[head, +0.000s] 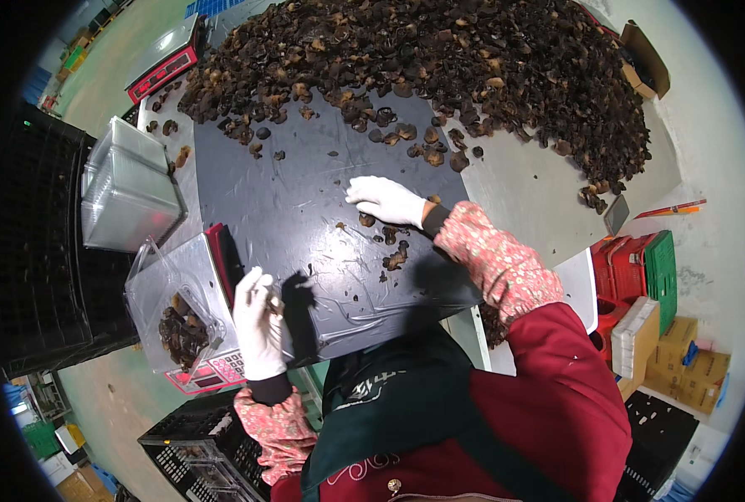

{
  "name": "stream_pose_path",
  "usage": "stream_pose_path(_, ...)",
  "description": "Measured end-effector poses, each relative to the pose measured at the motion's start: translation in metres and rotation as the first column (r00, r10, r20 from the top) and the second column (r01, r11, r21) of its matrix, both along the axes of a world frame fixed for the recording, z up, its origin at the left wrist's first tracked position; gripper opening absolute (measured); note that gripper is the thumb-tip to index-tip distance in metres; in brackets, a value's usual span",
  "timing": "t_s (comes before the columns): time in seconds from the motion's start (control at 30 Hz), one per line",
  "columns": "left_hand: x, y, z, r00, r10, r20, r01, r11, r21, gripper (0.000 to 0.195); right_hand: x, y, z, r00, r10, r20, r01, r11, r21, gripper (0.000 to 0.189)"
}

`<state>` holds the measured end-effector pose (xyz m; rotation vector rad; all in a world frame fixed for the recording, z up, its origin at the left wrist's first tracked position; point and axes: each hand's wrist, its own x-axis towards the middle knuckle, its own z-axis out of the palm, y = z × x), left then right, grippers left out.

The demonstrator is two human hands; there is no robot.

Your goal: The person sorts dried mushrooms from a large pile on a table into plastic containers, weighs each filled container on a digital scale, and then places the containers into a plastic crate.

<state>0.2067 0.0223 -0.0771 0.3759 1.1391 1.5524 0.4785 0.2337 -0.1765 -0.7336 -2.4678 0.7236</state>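
My left hand (259, 326), in a white glove, is raised at the right edge of a red digital scale (212, 371). Its fingers are bent, and whether a small piece lies between them is unclear. On the scale sits an open clear plastic box (149, 326) holding some dark dried fungus (184, 332). My right hand (385, 199), gloved too, is palm down over the dark sheet (272, 207) on the table, its thumb apart from the fingers. Loose fungus pieces (396, 256) lie just below it. Nothing shows in its grasp.
A large heap of dried fungus (410, 56) covers the table's far side. Stacked clear plastic boxes (131, 188) stand at the left, with a second scale (165, 63) beyond. Black crates (40, 238) border the left; red baskets (623, 267) and cartons (686, 370) stand right.
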Motion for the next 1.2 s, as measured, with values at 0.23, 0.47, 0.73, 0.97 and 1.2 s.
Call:
stream_pose_path(0.23, 0.013, 0.020, -0.030, 0.991, -0.131, 0.004, 0.130, 0.990, 0.056, 0.028, 0.039, -0.102, 0.035, 0.885, -0.430, -0.179, 0.465, 0.836, 0.291, 0.019)
stream_pose_path(0.47, 0.067, 0.053, -0.103, 0.890, -0.236, -0.389, 0.231, 0.971, -0.062, 0.031, -0.071, -0.177, 0.019, 0.898, -0.407, 0.168, 0.334, 0.878, 0.342, 0.037)
stream_pose_path(0.73, 0.022, 0.033, -0.021, 0.959, -0.125, -0.253, 0.149, 0.986, 0.077, 0.033, -0.079, -0.183, 0.018, 0.836, -0.517, 0.182, 0.444, 0.834, 0.329, 0.034)
stream_pose_path(0.97, -0.043, -0.014, 0.054, 0.578, 0.274, -0.768, -0.206, 0.960, 0.188, 0.033, -0.089, -0.122, 0.009, 0.734, -0.619, 0.281, 0.379, 0.716, 0.587, 0.036)
stream_pose_path(1.2, -0.177, -0.061, 0.021, -0.426, 0.036, -0.904, -0.131, 0.986, 0.101, 0.021, 0.026, -0.145, 0.023, 0.459, -0.812, 0.361, 0.648, 0.584, 0.489, 0.014)
